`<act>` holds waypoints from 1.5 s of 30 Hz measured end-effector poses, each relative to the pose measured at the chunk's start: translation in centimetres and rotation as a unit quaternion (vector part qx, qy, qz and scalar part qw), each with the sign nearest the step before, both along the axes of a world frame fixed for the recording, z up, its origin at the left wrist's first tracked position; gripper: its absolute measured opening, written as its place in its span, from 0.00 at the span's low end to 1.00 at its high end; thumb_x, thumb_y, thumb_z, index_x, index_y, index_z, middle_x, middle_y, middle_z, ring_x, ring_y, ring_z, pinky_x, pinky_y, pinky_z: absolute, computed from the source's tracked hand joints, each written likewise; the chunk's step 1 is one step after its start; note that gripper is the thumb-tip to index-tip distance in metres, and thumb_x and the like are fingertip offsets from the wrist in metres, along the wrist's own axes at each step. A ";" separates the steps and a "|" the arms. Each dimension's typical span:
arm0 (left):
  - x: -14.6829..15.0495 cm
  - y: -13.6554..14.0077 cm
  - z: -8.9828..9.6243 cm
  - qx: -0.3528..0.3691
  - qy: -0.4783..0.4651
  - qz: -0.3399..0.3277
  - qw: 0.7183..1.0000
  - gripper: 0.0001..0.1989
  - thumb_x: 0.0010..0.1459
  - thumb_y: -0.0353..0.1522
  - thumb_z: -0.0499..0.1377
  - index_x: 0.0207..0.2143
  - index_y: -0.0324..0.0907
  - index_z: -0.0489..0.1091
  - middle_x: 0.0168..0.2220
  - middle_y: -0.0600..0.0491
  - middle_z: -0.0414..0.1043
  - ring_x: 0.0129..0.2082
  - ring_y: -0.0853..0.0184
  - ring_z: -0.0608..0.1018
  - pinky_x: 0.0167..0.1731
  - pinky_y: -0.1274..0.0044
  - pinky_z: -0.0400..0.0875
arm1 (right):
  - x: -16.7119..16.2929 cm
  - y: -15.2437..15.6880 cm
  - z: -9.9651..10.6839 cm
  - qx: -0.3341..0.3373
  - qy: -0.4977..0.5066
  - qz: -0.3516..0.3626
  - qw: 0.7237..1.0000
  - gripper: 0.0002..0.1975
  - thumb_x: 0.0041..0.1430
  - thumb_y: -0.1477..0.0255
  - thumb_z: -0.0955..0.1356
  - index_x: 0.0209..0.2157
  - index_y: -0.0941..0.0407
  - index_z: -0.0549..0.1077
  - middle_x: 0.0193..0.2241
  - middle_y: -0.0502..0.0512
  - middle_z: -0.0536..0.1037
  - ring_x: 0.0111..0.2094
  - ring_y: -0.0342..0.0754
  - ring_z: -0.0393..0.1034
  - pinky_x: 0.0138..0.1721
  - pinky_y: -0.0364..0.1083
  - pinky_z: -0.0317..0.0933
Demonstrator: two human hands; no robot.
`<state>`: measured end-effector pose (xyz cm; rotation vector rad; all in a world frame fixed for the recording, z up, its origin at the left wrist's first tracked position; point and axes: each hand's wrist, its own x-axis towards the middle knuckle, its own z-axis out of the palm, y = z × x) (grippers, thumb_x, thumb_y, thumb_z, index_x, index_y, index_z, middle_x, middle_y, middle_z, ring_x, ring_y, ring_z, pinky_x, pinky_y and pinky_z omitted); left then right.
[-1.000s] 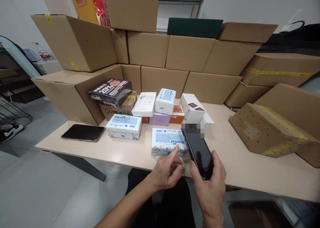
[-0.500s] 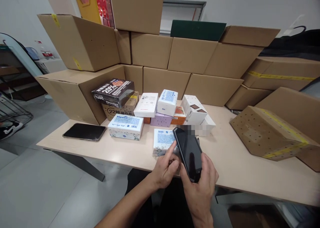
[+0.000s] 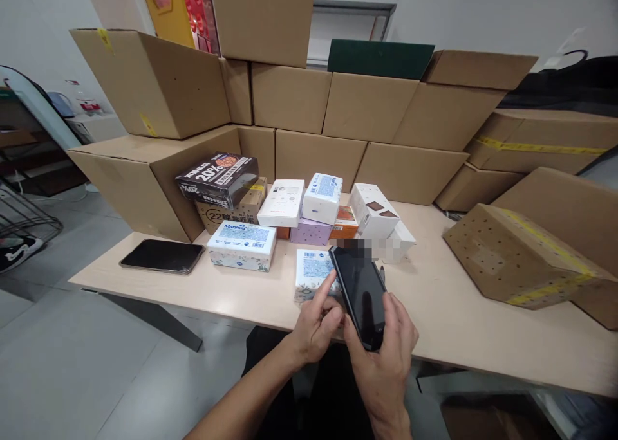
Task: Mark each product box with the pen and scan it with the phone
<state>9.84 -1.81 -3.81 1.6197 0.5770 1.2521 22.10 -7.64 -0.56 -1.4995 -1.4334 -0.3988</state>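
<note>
The black, rectangular phone (image 3: 356,302) is in the person's right hand (image 3: 386,363), above the front part of the pale wooden counter (image 3: 429,298); its screen looks dark, and its upper end is hidden by a blurred patch. On the flat, white-and-blue tissue pack (image 3: 241,246) at left one can read "Manhua" in blue letters. The glossy black cardboard box (image 3: 217,177) behind it bears "20%" in white, and the brown printed carton (image 3: 232,217) under this box shows "22", followed by Chinese characters.

The right hand pinches the phone at its lower end, thumb on one side and fingers on the other. The left hand (image 3: 316,327) grips nothing: its forefinger is stretched towards the phone's left edge, and the other fingers are loosely bent. I cannot tell if the fingertip touches.

Both wrists come in over the front edge of the counter. Just behind the phone is a second white tissue pack (image 3: 309,273), partly covered. To the right, a wide stretch of wood reaches to the spotted brown cardboard box (image 3: 506,260).
</note>
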 end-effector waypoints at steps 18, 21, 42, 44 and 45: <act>0.0 -0.1 0.4 0.003 0.001 -0.006 1.000 0.36 0.68 0.46 0.49 0.70 0.39 0.43 0.31 0.53 0.73 0.27 0.70 0.72 0.33 0.75 0.70 | 0.6 0.1 -0.6 -0.016 0.051 0.000 0.999 0.38 0.59 0.60 0.71 0.67 0.55 0.56 0.58 0.69 0.67 0.58 0.62 0.62 0.54 0.63 0.62; 0.0 -0.1 0.2 0.003 -0.009 -0.004 1.000 0.36 0.68 0.45 0.50 0.70 0.39 0.43 0.31 0.52 0.73 0.27 0.70 0.72 0.33 0.75 0.70 | 1.3 0.0 -0.5 -0.017 0.058 -0.014 0.998 0.39 0.58 0.60 0.71 0.67 0.56 0.56 0.58 0.70 0.67 0.58 0.62 0.62 0.55 0.63 0.60; -0.1 -0.1 0.1 0.083 0.004 0.009 0.996 0.29 0.68 0.39 0.51 0.68 0.42 0.50 0.30 0.52 0.73 0.26 0.69 0.71 0.28 0.77 0.68 | 9.9 0.5 -5.1 -0.115 0.004 -0.231 0.966 0.40 0.57 0.50 0.65 0.59 0.68 0.68 0.47 0.78 0.72 0.48 0.72 0.68 0.49 0.70 0.60; -0.1 -0.1 0.2 0.095 0.007 0.010 0.995 0.29 0.68 0.39 0.51 0.68 0.43 0.50 0.30 0.52 0.73 0.26 0.69 0.72 0.28 0.77 0.68 | 9.5 0.3 -4.9 -0.148 0.014 -0.238 0.960 0.40 0.58 0.49 0.65 0.59 0.67 0.68 0.48 0.80 0.71 0.49 0.75 0.67 0.48 0.71 0.60; -0.2 -0.1 0.2 0.099 0.009 0.011 0.995 0.29 0.68 0.39 0.51 0.68 0.43 0.51 0.30 0.52 0.73 0.26 0.69 0.72 0.28 0.77 0.68 | 9.3 0.2 -4.6 -0.167 0.019 -0.241 0.956 0.40 0.58 0.49 0.65 0.60 0.67 0.67 0.49 0.80 0.70 0.50 0.76 0.66 0.47 0.73 0.60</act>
